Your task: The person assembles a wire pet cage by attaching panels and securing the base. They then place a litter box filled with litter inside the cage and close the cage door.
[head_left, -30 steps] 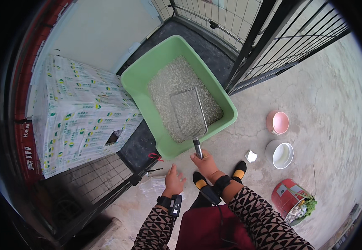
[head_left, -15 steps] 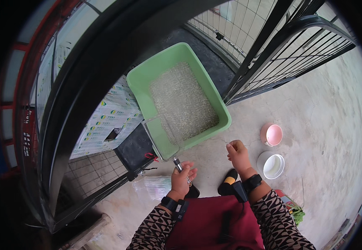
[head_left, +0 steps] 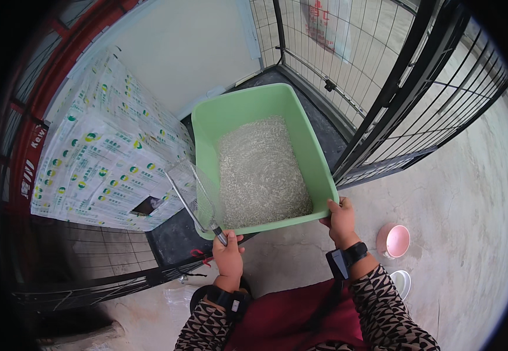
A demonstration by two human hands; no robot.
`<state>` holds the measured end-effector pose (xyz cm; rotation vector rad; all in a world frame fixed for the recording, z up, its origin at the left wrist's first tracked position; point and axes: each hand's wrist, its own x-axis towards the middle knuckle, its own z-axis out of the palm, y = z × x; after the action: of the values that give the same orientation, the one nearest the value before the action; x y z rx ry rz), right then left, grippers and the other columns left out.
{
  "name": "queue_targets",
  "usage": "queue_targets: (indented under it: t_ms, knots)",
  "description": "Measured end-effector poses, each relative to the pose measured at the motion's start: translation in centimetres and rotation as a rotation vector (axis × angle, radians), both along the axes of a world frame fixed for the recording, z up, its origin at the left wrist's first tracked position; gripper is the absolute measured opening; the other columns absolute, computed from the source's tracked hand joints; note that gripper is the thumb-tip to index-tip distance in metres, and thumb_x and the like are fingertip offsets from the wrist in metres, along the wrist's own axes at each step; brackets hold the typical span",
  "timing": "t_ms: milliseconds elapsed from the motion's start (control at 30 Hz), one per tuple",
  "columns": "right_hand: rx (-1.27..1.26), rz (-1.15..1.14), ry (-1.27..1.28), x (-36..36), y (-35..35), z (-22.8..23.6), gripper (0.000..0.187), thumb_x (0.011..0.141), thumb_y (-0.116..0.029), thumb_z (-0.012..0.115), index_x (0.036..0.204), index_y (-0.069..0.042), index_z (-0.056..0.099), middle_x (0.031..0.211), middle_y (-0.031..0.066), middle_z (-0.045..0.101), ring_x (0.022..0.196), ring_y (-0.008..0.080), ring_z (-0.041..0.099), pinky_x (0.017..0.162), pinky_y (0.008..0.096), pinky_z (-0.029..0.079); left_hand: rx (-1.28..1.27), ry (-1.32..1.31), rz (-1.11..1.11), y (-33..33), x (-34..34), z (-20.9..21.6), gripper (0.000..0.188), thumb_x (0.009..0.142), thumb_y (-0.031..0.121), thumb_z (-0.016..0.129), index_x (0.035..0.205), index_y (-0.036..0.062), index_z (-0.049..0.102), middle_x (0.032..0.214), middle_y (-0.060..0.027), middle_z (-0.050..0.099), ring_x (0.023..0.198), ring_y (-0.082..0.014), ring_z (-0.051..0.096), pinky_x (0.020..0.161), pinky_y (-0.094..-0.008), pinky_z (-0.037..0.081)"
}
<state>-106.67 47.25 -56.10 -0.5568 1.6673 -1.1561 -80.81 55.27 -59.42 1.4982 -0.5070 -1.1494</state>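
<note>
A light green litter box (head_left: 236, 114), filled with grey granular litter (head_left: 265, 169), lies across the cage's front opening, its far part over the dark cage floor. My right hand (head_left: 342, 225) is closed on its near right corner, thumb over the rim. My left hand (head_left: 227, 260) is closed round the handle of a wire-mesh litter scoop (head_left: 206, 207), right by the near left corner of the box. The scoop's mesh stands tilted up over the left rim. Whether the left fingers also grip the box is hidden.
Inside the cage at left stands a white patterned box (head_left: 102, 164) with a dark hole low in its side. The black wire door (head_left: 435, 123) hangs open at right. On the concrete floor sit a pink bowl (head_left: 394, 240) and a white bowl (head_left: 403, 284).
My right hand has moved up and taken hold of the litter box's near right corner. My left hand with the scoop has come to the near left corner. The view has shifted too.
</note>
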Motion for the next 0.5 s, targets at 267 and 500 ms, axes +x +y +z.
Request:
queue_targets:
  t_ms: [267,500]
  knots:
    - [-0.057,-0.097,-0.194,3.6,-2.6,-0.4,0.019,0.089,-0.021,0.053,0.094,-0.006,0.044,0.081,0.0068,0.055,0.056,0.0147,0.056,0.049,0.0266,0.052,-0.111,-0.041,-0.016,-12.6,1.4,-0.9,0.017,0.090,0.024,0.055,0.098,0.0084,0.053,0.082,0.0002,0.053,0.070,-0.0082,0.052,0.054,-0.0227,0.047]
    - [0.103,0.494,-0.287,11.9,-0.7,-1.0,0.026,0.091,-0.020,0.051,0.111,-0.006,0.041,0.092,0.0090,0.054,0.078,0.0217,0.062,0.062,0.0323,0.050,-0.188,-0.164,0.017,-14.0,0.6,-1.9,0.013,0.090,0.020,0.055,0.091,0.0077,0.052,0.075,0.0024,0.050,0.063,-0.0066,0.048,0.052,-0.0233,0.044]
